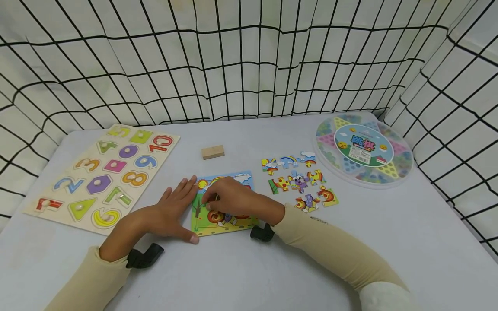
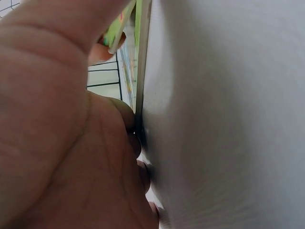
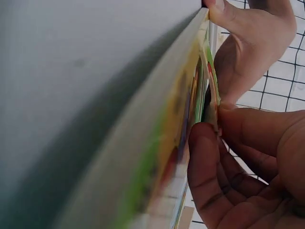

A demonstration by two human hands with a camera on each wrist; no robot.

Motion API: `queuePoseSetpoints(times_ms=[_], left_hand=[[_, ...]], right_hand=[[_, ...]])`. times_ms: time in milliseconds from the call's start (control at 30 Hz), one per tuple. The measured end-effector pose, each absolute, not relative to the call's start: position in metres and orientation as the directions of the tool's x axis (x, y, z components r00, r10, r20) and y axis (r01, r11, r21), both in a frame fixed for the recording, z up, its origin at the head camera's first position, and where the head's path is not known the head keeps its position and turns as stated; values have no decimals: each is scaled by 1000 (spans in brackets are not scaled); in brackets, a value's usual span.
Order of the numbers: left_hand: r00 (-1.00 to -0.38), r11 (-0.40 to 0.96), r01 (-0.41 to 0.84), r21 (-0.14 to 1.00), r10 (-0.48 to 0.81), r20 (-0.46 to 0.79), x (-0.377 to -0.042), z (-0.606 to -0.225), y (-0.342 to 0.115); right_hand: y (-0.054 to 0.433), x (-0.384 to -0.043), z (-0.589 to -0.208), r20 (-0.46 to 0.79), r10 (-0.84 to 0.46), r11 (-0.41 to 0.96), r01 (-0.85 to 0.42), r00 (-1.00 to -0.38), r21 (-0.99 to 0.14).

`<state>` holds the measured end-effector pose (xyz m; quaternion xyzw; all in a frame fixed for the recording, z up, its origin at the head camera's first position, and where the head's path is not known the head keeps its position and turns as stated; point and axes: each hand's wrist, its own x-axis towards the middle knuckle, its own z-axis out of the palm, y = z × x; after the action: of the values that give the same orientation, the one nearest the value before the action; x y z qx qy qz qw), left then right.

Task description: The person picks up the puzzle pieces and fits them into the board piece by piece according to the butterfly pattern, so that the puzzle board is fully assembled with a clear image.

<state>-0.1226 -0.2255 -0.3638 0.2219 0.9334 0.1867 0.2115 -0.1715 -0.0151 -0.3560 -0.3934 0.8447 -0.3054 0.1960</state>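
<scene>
black grid [image 1: 241, 80] stands behind the white worktop [image 1: 233, 276]. at left lies the number board [image 1: 87, 172]. next, the left hand [image 1: 171, 216] rests spread, gripping nothing, along the left edge of the picture board [image 1: 233, 225]; the block [image 1: 212, 152] lies beyond that. over the board's left part, the right hand [image 1: 231, 196] pinches a thin piece [image 3: 213, 90], tilted, reaching from the fingertips toward the left hand. farther right are loose pieces [image 1: 299, 182], then the round game [image 1: 363, 149].

matt wood on far block [image 1: 213, 152], left number board [image 1: 64, 217] | clear glossy plastic on far-right round box [image 1: 363, 149] | matt cloth on table [image 1: 218, 276] | smooth printed face on puzzle board [image 1: 202, 225]
</scene>
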Motion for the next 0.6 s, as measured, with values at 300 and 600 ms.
queuePoseSetpoints(times_ms=[300, 600], left_hand=[[-806, 828, 342, 445, 501, -314, -123, -362, -224], [-808, 832, 338, 439, 496, -318, -122, -361, -224]], right_hand=[[-19, -170, -356, -109, -791, 515, -560, -602, -649], [-22, -170, -356, -129, -817, 505, -590, -562, -630]])
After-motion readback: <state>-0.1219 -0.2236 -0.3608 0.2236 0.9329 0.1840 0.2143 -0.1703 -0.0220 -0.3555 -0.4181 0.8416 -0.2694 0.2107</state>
